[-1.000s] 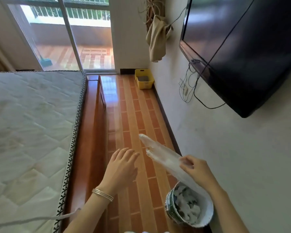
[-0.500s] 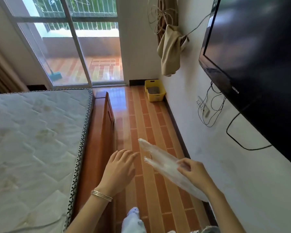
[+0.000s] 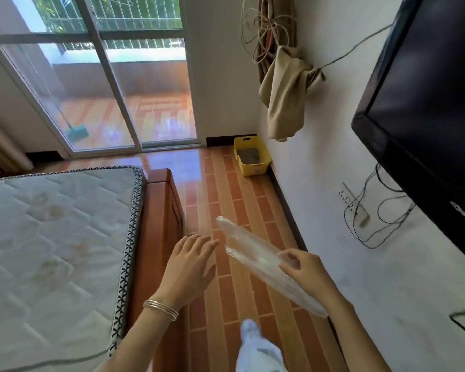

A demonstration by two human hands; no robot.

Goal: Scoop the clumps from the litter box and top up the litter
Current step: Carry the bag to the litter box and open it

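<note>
A yellow litter box (image 3: 263, 154) with grey litter inside stands on the floor in the far corner, against the right wall. My right hand (image 3: 305, 272) pinches a clear plastic bag (image 3: 250, 251) that stretches up and left from it. My left hand (image 3: 188, 267) hovers flat beside the bag, fingers straight, holding nothing and not touching the bag. Both hands are well short of the litter box.
A bed with a bare mattress (image 3: 51, 237) and wooden frame (image 3: 159, 216) fills the left. A tiled floor strip (image 3: 226, 200) runs between bed and wall. A black TV (image 3: 424, 108) and cables hang on the right wall. My leg (image 3: 255, 347) shows below.
The view has moved forward along the floor strip; the patterned bucket seen under my right hand has dropped out of view. The litter box looks nearer. Both hands keep their pose.
</note>
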